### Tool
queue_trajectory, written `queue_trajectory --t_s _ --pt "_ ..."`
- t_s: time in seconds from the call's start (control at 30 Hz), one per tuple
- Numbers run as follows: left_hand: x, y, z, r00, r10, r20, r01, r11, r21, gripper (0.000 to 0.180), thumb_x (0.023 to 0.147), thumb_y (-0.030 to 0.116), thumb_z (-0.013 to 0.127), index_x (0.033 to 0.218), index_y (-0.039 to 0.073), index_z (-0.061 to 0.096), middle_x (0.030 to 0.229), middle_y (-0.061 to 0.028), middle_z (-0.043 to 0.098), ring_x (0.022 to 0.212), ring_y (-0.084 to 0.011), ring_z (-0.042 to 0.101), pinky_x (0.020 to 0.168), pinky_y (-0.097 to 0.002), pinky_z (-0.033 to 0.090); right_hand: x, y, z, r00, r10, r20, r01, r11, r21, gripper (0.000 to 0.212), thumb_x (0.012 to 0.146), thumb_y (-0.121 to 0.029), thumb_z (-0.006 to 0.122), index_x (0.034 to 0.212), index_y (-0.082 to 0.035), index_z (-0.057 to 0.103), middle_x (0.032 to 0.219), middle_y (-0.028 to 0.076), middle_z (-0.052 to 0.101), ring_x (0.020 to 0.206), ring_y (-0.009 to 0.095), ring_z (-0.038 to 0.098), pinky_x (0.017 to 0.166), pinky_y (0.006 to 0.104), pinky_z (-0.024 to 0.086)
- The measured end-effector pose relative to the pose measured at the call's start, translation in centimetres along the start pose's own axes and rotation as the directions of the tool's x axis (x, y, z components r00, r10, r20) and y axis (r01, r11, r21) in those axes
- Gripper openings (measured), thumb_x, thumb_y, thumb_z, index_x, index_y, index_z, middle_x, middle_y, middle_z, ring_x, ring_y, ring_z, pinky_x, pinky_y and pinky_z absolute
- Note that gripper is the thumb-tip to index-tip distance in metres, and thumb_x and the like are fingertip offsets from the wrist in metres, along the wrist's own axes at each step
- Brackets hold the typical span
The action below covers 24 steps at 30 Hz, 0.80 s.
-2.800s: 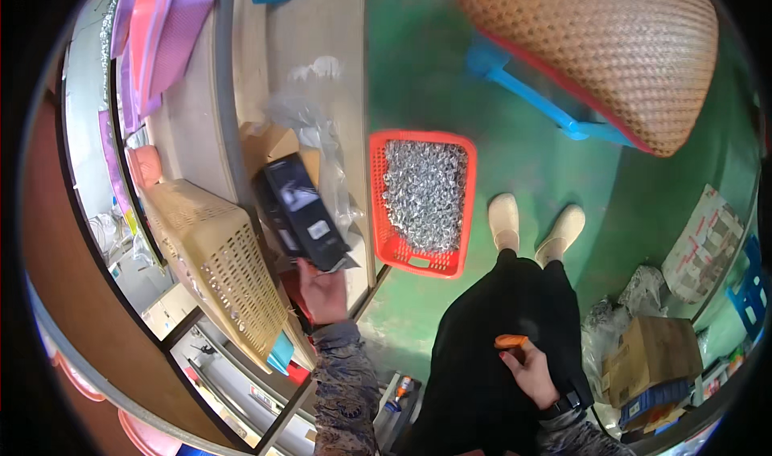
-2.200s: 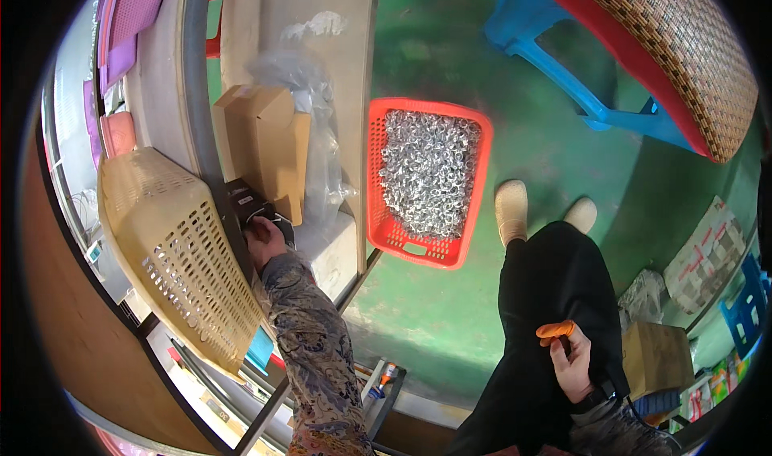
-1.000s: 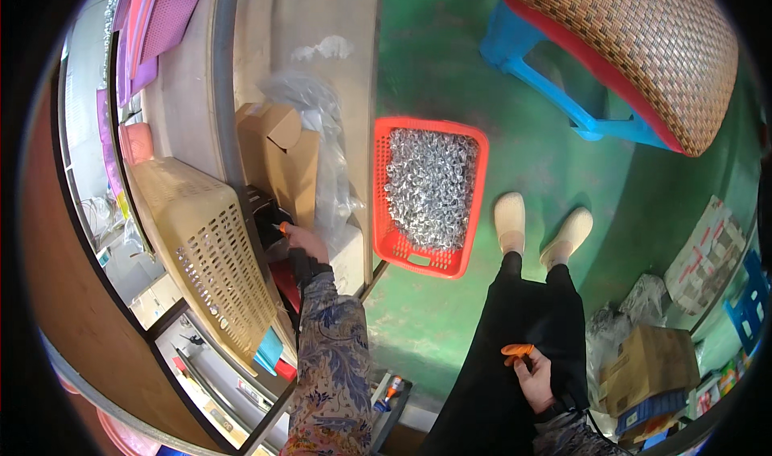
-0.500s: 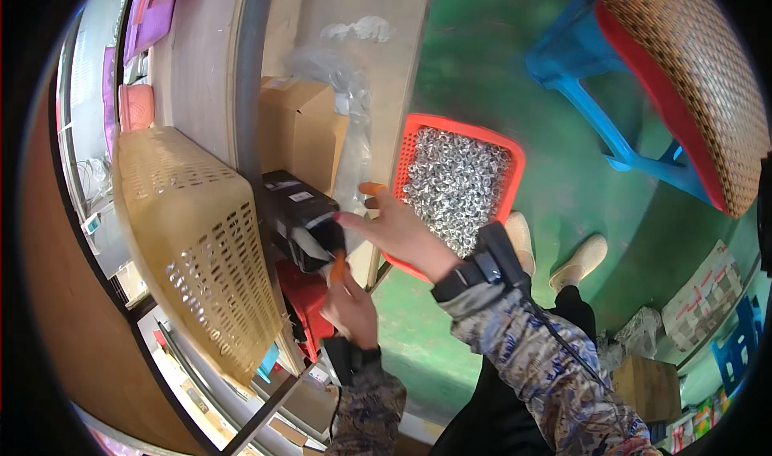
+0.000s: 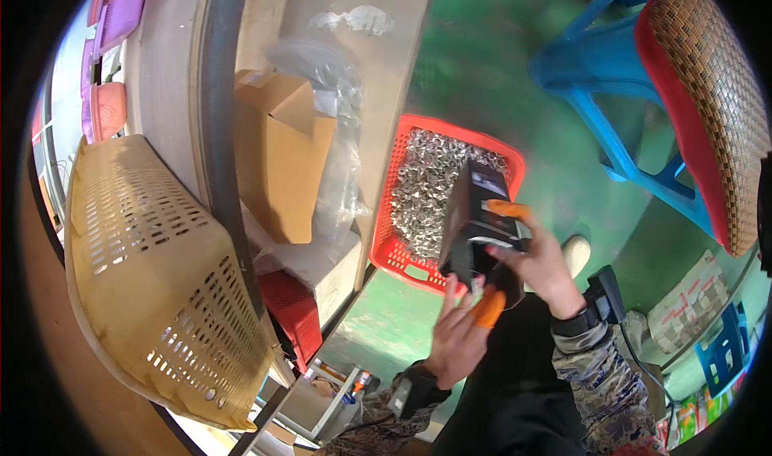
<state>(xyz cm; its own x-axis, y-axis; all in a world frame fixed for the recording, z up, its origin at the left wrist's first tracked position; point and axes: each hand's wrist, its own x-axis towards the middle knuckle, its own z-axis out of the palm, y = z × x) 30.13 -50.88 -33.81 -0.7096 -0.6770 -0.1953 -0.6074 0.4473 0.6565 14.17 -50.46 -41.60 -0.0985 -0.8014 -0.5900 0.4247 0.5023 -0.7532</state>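
Observation:
A small black cardboard box point(image 5: 460, 223) with pale labels is held up over the red plastic basket point(image 5: 392, 253), its near end with flaps toward me. My right hand point(image 5: 543, 264) grips the box from its right side. At the near end, my left hand point(image 5: 460, 345) has its fingers on the flaps. Orange covers sit on a finger or thumb of each hand. Many small shiny metal parts point(image 5: 422, 178) fill the basket, which stands on the green floor. What is inside the box is hidden.
On the shelf to the left are an opened brown carton point(image 5: 277, 166), clear plastic wrap point(image 5: 342, 154) and a red bin point(image 5: 291, 311). A cream perforated basket point(image 5: 153, 223) leans at far left. A blue stool point(image 5: 599, 74) with a woven seat stands right.
Both hands have carried the black box from the shelf beside the carton rightward, over the red basket. My view has shifted slightly.

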Motion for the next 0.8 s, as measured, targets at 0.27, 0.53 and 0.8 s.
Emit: queue_trajectory --t_s 0.27,0.53,0.8 --pt "2.9 -0.4 -3.9 0.990 -0.143 0.013 0.144 0.988 -0.051 0.051 0.077 0.009 0.067 0.124 0.000 0.051 0.122 -0.0164 0.056 0.117 -0.0314 0.050 0.108 -0.0497 0.026 -0.4 2.8 -6.7 0.986 0.046 -0.162 0.012 0.940 0.340 0.055 0.078 0.012 0.057 0.130 -0.005 0.050 0.134 0.007 0.050 0.124 0.014 0.045 0.099 0.0267 0.038" --pt "5.7 -23.5 -12.5 0.703 -0.256 -0.664 0.710 0.317 0.629 0.079 0.082 0.035 0.065 0.140 -0.001 0.026 0.146 -0.0236 0.025 0.133 -0.0367 0.027 0.109 -0.0467 0.023 6.6 1.3 -5.7 0.995 0.002 -0.100 0.038 0.918 0.396 0.048 0.086 0.004 0.038 0.130 -0.007 0.051 0.126 0.000 0.053 0.116 0.008 0.046 0.094 0.0258 0.040" --pt "-0.2 -22.2 -13.3 0.308 -0.543 -0.781 0.928 0.353 0.120 0.053 0.095 0.022 0.044 0.143 0.005 0.028 0.135 -0.0227 0.039 0.123 -0.0369 0.040 0.102 -0.0409 0.032 14.4 -0.2 2.0 0.983 -0.084 0.165 0.057 0.985 0.165 0.034 0.081 0.008 0.043 0.108 -0.005 0.061 0.070 -0.010 0.043 0.061 0.002 0.039 0.052 0.0180 0.033"
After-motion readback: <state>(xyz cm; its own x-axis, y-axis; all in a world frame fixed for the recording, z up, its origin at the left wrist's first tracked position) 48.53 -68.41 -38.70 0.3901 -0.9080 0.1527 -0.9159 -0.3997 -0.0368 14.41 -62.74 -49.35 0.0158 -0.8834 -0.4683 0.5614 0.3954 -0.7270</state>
